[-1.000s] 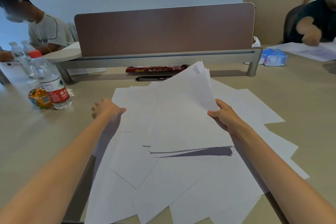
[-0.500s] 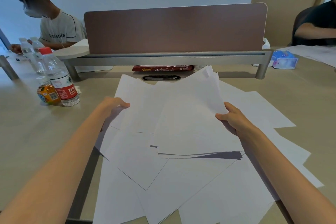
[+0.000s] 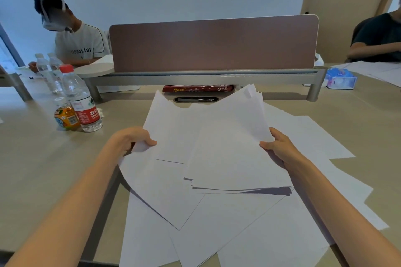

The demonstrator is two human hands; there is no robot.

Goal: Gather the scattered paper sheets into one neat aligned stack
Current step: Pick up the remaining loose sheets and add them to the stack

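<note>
Several white paper sheets (image 3: 249, 234) lie scattered and overlapping on the beige table (image 3: 32, 169). My right hand (image 3: 280, 147) grips the right edge of a loosely fanned bundle of sheets (image 3: 234, 149), held tilted above the table. My left hand (image 3: 132, 140) pinches the left edge of a few more sheets (image 3: 165, 169); these are lifted and bend downward. The two held groups overlap in the middle.
A water bottle (image 3: 81, 99) and a small orange drink bottle (image 3: 65, 115) stand at the left. A brown divider panel (image 3: 212, 43) on a metal rail crosses the back. A tissue pack (image 3: 340, 79) lies at the right. Two other people sit at the far corners.
My left hand has closed on the left sheets and lifted them off the table. The camera view has shifted, and my right hand still holds its bundle.
</note>
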